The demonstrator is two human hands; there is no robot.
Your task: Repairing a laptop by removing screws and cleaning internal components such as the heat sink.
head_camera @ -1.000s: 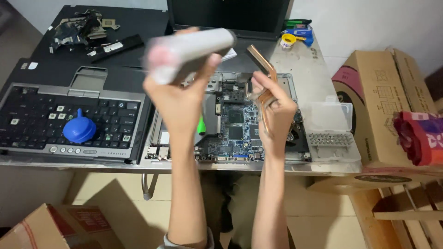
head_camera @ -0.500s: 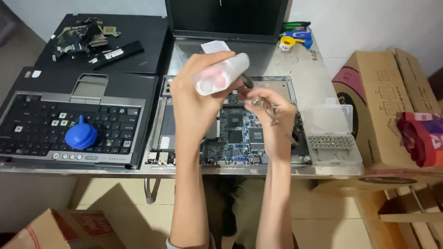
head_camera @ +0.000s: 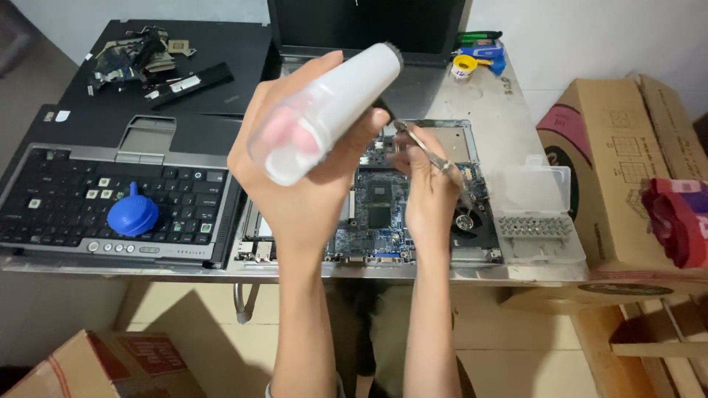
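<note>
Above the opened laptop's circuit board (head_camera: 380,214) near the desk's front edge, the left hand (head_camera: 310,169), fingers wrapped round a white squeeze bottle (head_camera: 324,110), has tipped it toward the right hand (head_camera: 428,191), whose fingers pinch tweezers (head_camera: 424,151), now lowered closer to the board.

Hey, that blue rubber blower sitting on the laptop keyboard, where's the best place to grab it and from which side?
Probably from above: pinch the blue blower around its round bulb. It stands apart on the keyboard, bulb down, its narrow nozzle pointing up and away. The bulb looks the widest part, and nothing crowds it.
</note>
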